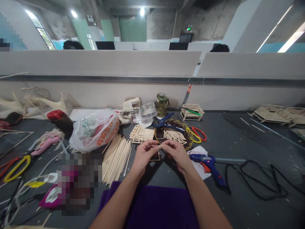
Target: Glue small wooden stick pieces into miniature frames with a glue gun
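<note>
My left hand [147, 156] and my right hand [175, 153] meet above the dark table, thumbs and forefingers pinched around a small pale wooden piece [160, 147]. Fingers cover most of it. Just below, thin sticks joined at a corner [155, 159] show; whether they hang from the held piece or lie on the table I cannot tell. Behind my hands is a round basket with a yellow rim [190, 147], holding short cut sticks [173, 135] and a blue-handled cutter [166, 122]. A small stick frame [137, 134] stands beyond my left hand.
Long wooden sticks [116, 159] lie left of my left hand, by a plastic bag [94, 130]. A blue glue gun [209, 163] rests on paper at right, its black cable [257, 190] looping away. Scissors [199, 135], a green jar [162, 105] and a hexagonal stick frame [192, 113] stand farther back.
</note>
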Tool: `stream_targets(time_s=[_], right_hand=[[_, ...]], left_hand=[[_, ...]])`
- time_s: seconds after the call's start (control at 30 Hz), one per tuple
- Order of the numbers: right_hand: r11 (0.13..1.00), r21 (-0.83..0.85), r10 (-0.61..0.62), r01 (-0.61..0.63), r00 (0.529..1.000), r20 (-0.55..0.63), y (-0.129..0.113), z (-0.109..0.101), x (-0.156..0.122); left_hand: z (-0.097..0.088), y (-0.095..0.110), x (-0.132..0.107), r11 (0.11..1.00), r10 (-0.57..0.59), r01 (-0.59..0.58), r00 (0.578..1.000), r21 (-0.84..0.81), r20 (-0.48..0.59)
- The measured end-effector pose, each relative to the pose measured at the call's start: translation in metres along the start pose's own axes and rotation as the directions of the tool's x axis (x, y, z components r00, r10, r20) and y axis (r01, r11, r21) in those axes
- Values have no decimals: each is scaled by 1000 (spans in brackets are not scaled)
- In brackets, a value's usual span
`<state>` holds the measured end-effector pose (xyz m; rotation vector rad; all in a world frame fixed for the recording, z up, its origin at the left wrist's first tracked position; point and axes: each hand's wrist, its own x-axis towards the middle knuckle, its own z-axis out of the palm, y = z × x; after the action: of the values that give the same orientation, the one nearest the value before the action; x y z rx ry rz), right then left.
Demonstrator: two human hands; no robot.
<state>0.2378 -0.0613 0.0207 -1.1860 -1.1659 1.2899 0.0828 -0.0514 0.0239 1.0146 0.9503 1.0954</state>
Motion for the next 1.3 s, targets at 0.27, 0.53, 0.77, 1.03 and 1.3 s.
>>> stream_targets(time_s=[0.27, 0.53, 0.77, 1.03, 1.3], right_hand=[[998, 45, 38, -37, 999, -13, 1, 0, 1], [997, 65, 53, -51, 998, -24, 3, 1, 2], [997, 59, 46, -44, 999, -28, 4, 0, 2], [997, 68, 46, -44, 998, -32, 3, 0, 2], [997, 70, 47, -45, 999, -20, 2, 1, 1]], left_hand=[[-2, -2, 1, 1000, 1, -1, 1000, 10, -13], [-2, -1, 0, 1000, 9, -9, 1000, 7, 9], [-2, 2, 0, 1000, 11, -11, 1000, 5, 9], [-1, 1, -1, 1000, 21, -21, 999, -22, 27], [-1, -1, -1, 994, 79, -80, 997, 75, 12]])
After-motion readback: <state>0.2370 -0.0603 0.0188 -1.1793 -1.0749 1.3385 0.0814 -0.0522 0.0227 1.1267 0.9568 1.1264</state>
